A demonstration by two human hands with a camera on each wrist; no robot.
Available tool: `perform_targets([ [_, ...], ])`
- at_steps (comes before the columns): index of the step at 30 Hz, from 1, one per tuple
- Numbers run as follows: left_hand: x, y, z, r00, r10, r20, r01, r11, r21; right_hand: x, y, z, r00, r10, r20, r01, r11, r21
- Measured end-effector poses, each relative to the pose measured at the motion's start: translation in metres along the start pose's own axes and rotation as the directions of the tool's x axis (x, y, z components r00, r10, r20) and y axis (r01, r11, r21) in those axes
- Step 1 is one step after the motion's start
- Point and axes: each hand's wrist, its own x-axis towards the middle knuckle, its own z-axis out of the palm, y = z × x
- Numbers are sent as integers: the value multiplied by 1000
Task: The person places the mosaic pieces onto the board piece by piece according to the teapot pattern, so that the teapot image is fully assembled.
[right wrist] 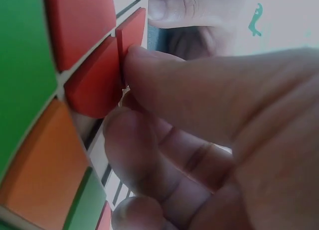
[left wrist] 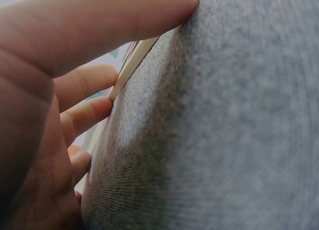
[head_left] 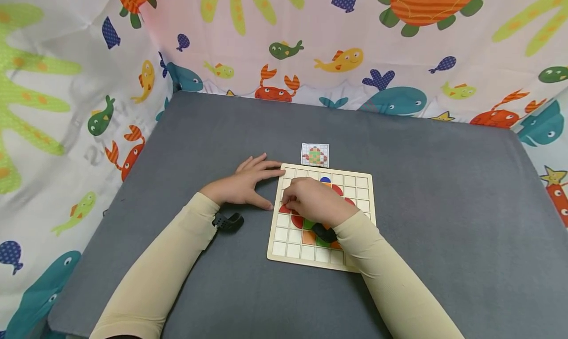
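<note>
A square wooden grid board (head_left: 280,249) lies on the table, some of its cells filled with coloured tiles. My left hand (head_left: 243,186) lies at its left edge with fingers spread; in the left wrist view fingertips (left wrist: 102,104) touch the board's side. My right hand (head_left: 317,201) reaches across the board, thumb and fingers pinching a red quarter-round tile (right wrist: 131,33) at the left column. Beside that tile sits another red tile (right wrist: 97,83) in its cell. Orange (right wrist: 47,163), green (right wrist: 22,80) and blue (head_left: 326,179) pieces also lie on the board, several partly hidden by the right hand.
Just beyond the board's far edge lies a small card (head_left: 315,155) with a coloured grid pattern. The grey table (head_left: 426,220) spreads around the board. A curtain (head_left: 310,38) printed with sea animals hangs behind and at the sides.
</note>
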Motion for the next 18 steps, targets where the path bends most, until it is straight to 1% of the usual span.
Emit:
perform_targets([
  [3,0,-1,0,1000,-3,7,3,1000,0,-1,1,-1,1000,-1,3,1,1000,-2],
  [9,5,2,-2,1000,10,1,-10,1000,-4,-6,4,-4,1000,15,-1,-15,1000,0],
  [13,4,1,-2,1000,-4,6,4,1000,-9,-6,2,-5,999,16,49,-16,1000,17],
  [15,3,1,-2,1000,-9,9,9,1000,-10,-6,1,-5,996,35,81,-37,999,29],
  [18,2,0,-1,1000,-11,8,12,1000,-15,-7,0,-5,993,56,108,-60,997,39],
])
